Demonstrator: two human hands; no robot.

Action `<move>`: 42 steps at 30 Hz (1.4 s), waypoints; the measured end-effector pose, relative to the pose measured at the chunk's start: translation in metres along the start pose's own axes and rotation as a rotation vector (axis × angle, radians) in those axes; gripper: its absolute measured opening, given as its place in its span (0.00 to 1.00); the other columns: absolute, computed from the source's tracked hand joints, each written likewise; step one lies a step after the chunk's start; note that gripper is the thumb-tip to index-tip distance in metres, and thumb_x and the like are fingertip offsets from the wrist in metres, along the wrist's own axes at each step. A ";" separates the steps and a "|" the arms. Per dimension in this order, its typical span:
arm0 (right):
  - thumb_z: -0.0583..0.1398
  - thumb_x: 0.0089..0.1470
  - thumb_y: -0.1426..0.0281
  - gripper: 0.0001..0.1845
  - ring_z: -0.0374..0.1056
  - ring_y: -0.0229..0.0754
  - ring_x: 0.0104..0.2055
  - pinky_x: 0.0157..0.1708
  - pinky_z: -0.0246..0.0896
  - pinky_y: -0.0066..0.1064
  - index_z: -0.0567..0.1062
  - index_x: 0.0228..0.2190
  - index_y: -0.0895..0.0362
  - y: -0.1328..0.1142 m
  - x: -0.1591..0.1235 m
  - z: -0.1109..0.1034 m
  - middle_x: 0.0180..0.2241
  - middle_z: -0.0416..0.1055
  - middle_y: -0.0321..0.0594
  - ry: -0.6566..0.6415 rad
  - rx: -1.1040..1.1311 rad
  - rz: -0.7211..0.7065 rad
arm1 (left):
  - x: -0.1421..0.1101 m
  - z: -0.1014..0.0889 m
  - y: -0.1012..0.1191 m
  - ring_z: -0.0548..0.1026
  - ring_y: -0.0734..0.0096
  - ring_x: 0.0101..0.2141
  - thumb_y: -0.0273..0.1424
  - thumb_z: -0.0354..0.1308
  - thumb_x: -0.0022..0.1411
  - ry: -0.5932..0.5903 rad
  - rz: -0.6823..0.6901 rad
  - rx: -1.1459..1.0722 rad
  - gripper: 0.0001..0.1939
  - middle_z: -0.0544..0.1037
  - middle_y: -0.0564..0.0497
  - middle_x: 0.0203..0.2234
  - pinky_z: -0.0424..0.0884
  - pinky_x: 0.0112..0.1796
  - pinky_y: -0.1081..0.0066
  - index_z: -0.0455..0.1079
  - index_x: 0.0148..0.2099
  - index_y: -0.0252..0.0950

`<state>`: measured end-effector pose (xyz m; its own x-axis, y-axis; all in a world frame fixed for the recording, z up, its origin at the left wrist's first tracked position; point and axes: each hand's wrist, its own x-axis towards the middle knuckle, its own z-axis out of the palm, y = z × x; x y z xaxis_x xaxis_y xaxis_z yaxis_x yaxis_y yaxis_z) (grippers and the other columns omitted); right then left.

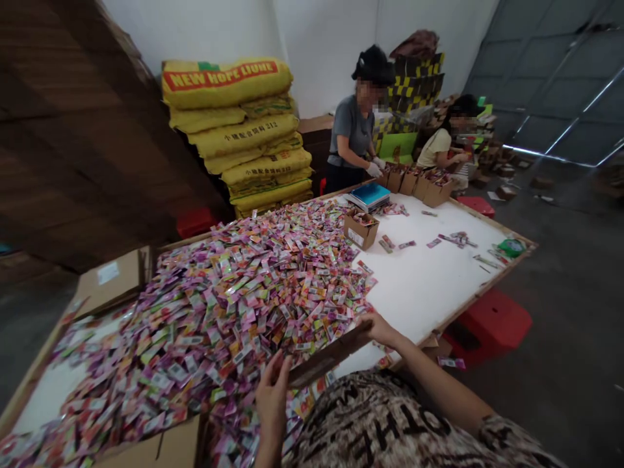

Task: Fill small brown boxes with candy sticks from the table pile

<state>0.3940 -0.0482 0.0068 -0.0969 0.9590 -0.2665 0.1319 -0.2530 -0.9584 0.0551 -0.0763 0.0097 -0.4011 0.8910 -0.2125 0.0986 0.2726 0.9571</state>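
My left hand grips the near end of a long, narrow brown cardboard piece, with fingers and thumb at its edge. At the other end, my right hand is closed on the same piece. It is held slanted in front of my body, above the table edge; it may be a folded carton seen from its side. Below and beyond it spreads a large heap of small, colourful wrapped packets. A flattened cardboard carton lies on the heap at the bottom left, near my left hand.
On the white tabletop stand a filled small carton and a blue-topped stack. Folded cartons lie at left. Red stools flank the table. Two people work beyond, near filled boxes. Yellow sacks are piled behind.
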 end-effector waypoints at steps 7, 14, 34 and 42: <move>0.72 0.42 0.53 0.26 0.71 0.46 0.42 0.48 0.67 0.40 0.73 0.38 0.54 0.030 0.008 0.015 0.39 0.74 0.40 0.340 -0.041 -0.039 | -0.008 0.027 -0.045 0.81 0.48 0.48 0.50 0.75 0.40 -0.107 -0.216 -0.121 0.33 0.83 0.41 0.43 0.76 0.51 0.55 0.79 0.45 0.35; 0.75 0.35 0.55 0.43 0.67 0.51 0.56 0.61 0.60 0.45 0.72 0.52 0.54 0.012 0.009 0.014 0.52 0.72 0.44 -0.027 -0.070 -0.055 | -0.010 0.015 -0.046 0.79 0.43 0.52 0.53 0.69 0.50 -0.139 -0.167 0.006 0.31 0.83 0.38 0.46 0.73 0.55 0.52 0.80 0.47 0.33; 0.69 0.51 0.64 0.17 0.73 0.55 0.53 0.58 0.63 0.50 0.84 0.44 0.52 0.041 -0.020 0.038 0.48 0.80 0.48 0.163 -0.497 -0.297 | -0.008 0.038 -0.062 0.67 0.38 0.60 0.38 0.71 0.51 -0.699 0.597 0.698 0.20 0.78 0.39 0.54 0.63 0.59 0.41 0.79 0.47 0.40; 0.69 0.51 0.64 0.12 0.71 0.57 0.52 0.56 0.63 0.50 0.85 0.41 0.48 0.062 -0.064 0.077 0.45 0.79 0.46 0.094 -0.625 -0.293 | -0.016 0.039 -0.072 0.68 0.43 0.56 0.39 0.67 0.52 -0.296 0.566 0.575 0.25 0.70 0.40 0.53 0.66 0.56 0.47 0.70 0.51 0.37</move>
<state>0.3323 -0.1351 -0.0432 -0.1333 0.9906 0.0306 0.6592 0.1117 -0.7436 0.0900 -0.0955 -0.0635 0.0936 0.9846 0.1474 0.6902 -0.1708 0.7031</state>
